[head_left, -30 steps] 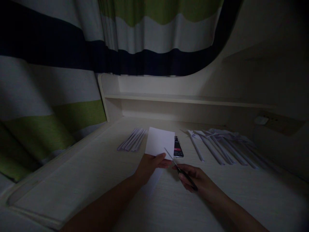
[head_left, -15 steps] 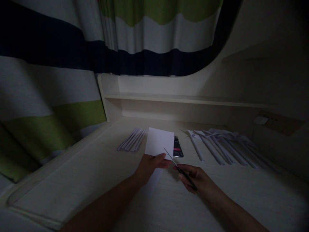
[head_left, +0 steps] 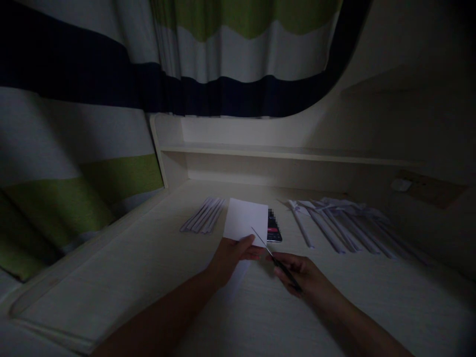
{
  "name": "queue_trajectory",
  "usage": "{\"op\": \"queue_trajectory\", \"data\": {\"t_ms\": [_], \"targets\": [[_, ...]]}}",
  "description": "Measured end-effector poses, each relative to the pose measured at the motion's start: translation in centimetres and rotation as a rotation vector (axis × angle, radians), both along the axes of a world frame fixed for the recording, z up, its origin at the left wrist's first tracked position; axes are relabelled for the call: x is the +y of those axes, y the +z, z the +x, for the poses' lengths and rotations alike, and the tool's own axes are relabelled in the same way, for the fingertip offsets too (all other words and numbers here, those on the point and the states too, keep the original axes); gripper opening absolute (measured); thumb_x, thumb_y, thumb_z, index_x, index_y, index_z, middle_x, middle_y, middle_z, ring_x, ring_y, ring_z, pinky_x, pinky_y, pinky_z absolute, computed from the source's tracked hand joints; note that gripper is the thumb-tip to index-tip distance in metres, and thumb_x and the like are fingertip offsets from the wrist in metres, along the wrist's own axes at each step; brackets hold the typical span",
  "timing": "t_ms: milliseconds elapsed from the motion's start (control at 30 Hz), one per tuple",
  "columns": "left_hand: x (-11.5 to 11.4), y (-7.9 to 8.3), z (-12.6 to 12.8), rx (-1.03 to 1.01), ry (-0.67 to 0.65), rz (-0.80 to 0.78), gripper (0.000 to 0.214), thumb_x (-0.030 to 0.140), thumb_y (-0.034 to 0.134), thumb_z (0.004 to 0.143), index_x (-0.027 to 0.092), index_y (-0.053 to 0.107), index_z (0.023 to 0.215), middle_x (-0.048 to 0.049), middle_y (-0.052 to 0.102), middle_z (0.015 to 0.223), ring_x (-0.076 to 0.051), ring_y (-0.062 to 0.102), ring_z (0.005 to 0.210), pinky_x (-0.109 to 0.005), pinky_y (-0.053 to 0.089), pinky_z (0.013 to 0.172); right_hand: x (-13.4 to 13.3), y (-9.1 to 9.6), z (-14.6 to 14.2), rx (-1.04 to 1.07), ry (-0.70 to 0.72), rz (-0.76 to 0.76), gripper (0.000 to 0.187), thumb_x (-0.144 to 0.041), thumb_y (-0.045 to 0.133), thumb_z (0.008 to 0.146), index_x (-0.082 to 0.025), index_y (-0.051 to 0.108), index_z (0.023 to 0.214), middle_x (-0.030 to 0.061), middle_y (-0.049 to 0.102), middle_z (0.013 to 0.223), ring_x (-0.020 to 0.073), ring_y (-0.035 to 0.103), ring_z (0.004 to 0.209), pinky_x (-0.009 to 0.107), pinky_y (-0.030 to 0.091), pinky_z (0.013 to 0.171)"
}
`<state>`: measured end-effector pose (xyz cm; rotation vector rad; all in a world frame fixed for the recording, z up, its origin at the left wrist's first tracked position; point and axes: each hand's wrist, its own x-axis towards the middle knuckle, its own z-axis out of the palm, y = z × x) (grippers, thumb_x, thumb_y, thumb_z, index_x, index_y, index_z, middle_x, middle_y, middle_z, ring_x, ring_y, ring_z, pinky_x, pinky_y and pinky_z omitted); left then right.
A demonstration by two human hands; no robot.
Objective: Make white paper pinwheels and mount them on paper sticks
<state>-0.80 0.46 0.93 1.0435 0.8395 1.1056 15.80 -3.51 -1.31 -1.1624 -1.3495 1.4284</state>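
Note:
In dim light my left hand point(head_left: 230, 255) pinches the near edge of a white sheet of paper point(head_left: 245, 220), holding it up above the pale desk point(head_left: 148, 267). My right hand point(head_left: 303, 275) is closed round the dark handles of a pair of scissors point(head_left: 275, 258), whose thin blades reach up-left into the paper's lower right edge. A phone point(head_left: 274, 230) with a lit screen lies flat just behind the paper.
A small bundle of folded paper strips point(head_left: 204, 215) lies left of the paper. Several more strips point(head_left: 342, 223) fan out at the right. A low shelf point(head_left: 282, 151) runs along the back, a striped curtain point(head_left: 92, 124) hangs at left, and a wall socket point(head_left: 403, 184) sits far right.
The paper and both hands have shifted very slightly; the scissor blades sit a touch further into the sheet's edge. Nothing else moved.

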Motion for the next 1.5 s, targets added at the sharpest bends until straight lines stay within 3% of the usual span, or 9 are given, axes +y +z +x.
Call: {"op": "queue_trajectory", "data": {"t_ms": [333,500,600,733,867,1000,1133,1267,1500], "targets": [[1.5,1.0,-1.5,-0.186,0.173,-0.030,0.019,0.028,0.064,0.060,0.009,0.059,0.061,-0.0067,0.065,0.053,-0.013,0.059,0.046,-0.021,0.045,0.048,1.0,-0.2,1.0,-0.009,0.002,-0.009,0.040,-0.037,0.070,0.054,-0.015,0.059,0.085,-0.0068,0.046,0.046,0.0047,0.036,0.035,0.020,0.028,0.037],[0.7,0.7,-1.7,-0.055,-0.229,0.020,0.015,0.023,0.061,0.058,0.009,0.060,0.064,-0.0034,0.059,0.047,-0.012,0.052,0.036,-0.020,0.040,0.035,1.1,1.8,2.4,0.269,-0.288,0.083,0.037,-0.043,0.067,0.059,-0.017,0.054,0.082,0.0006,0.057,0.064,0.0135,0.053,0.059,0.026,0.040,0.057],[0.1,0.3,-1.7,0.103,-0.499,0.017,0.018,0.020,0.060,0.059,0.010,0.061,0.074,-0.0023,0.059,0.052,-0.010,0.051,0.036,-0.018,0.039,0.032,0.5,3.2,2.5,0.398,-0.247,0.076,0.036,-0.043,0.066,0.060,-0.019,0.051,0.081,0.0027,0.059,0.070,0.0175,0.055,0.067,0.029,0.041,0.061],[0.1,-0.1,-2.0,0.239,-0.577,-0.002,0.023,0.017,0.061,0.058,0.012,0.061,0.080,0.0015,0.056,0.051,-0.007,0.046,0.033,-0.016,0.034,0.031,-0.3,3.9,2.1,0.324,-0.209,0.023,0.037,-0.025,0.075,0.051,-0.019,0.051,0.079,-0.0016,0.056,0.064,0.0138,0.052,0.061,0.024,0.038,0.056],[0.5,-0.1,-1.7,0.136,-0.444,0.016,0.020,0.026,0.063,0.061,0.011,0.063,0.074,-0.0009,0.057,0.054,-0.008,0.049,0.041,-0.018,0.036,0.039,-0.2,3.5,1.9,0.335,-0.277,0.043,0.037,-0.017,0.076,0.048,-0.018,0.053,0.078,-0.0043,0.052,0.062,0.0102,0.049,0.058,0.022,0.037,0.055],[0.9,-0.9,-0.4,-0.090,-0.256,0.036,0.031,0.039,0.062,0.063,0.016,0.061,0.084,-0.0055,0.063,0.077,-0.015,0.057,0.070,-0.024,0.043,0.062,0.0,3.0,1.8,0.477,-0.451,0.130,0.035,-0.017,0.074,0.052,-0.021,0.053,0.079,-0.0067,0.051,0.063,0.0076,0.049,0.059,0.019,0.038,0.057],[0.2,-2.2,1.2,-0.058,-0.388,0.001,0.045,0.033,0.073,0.051,0.018,0.059,0.091,-0.0053,0.063,0.076,-0.016,0.057,0.070,-0.029,0.046,0.065,0.0,2.6,1.3,0.567,-0.557,0.202,0.034,-0.018,0.074,0.053,-0.022,0.052,0.078,-0.0072,0.053,0.062,0.0084,0.051,0.062,0.020,0.039,0.062],[-1.5,-1.9,2.1,0.030,-0.412,0.057,0.031,0.035,0.063,0.065,0.014,0.061,0.087,-0.0069,0.063,0.078,-0.012,0.057,0.061,-0.029,0.047,0.065,-0.2,2.1,0.7,0.503,-0.552,0.205,0.037,-0.020,0.074,0.052,-0.023,0.052,0.082,-0.0060,0.054,0.063,0.0111,0.052,0.061,0.024,0.041,0.061],[-1.1,-0.7,1.4,0.073,-0.085,0.073,0.026,0.034,0.061,0.066,0.008,0.064,0.071,-0.0080,0.065,0.063,-0.016,0.059,0.055,-0.030,0.049,0.060,-0.6,2.4,0.1,0.238,-0.353,0.189,0.036,-0.035,0.070,0.059,-0.019,0.051,0.085,-0.0013,0.059,0.063,0.0149,0.057,0.060,0.029,0.042,0.064]]}}
